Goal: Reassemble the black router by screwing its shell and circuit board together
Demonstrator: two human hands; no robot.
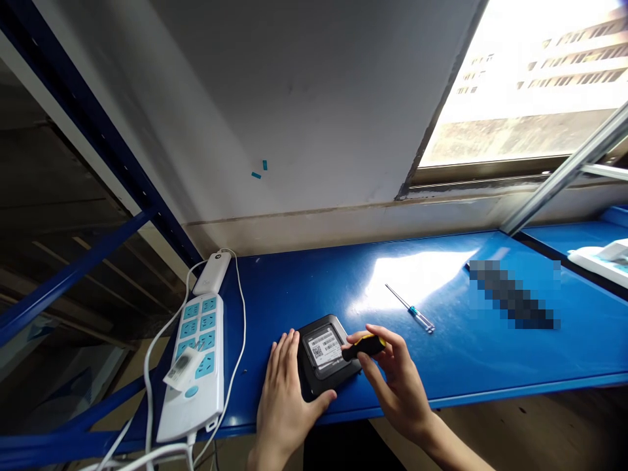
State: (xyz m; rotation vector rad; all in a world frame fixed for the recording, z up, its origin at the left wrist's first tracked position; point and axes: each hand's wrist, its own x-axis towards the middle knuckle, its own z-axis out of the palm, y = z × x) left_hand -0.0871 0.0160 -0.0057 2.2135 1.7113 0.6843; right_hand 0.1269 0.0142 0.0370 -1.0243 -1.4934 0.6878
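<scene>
A small black square device (324,356) lies label side up near the front edge of the blue bench top (441,353). My left hand (284,392) rests flat against its left side, fingers stretched out and thumb along its front edge. My right hand (397,386) is closed round a screwdriver with a yellow and black handle (364,347), whose tip points at the device's right side.
A thin screwdriver with a clear blue handle (411,309) lies on the bench behind my right hand. A white power strip with blue sockets (196,360) and white cables sits at the left. A white object (601,260) lies far right. Window and wall stand behind.
</scene>
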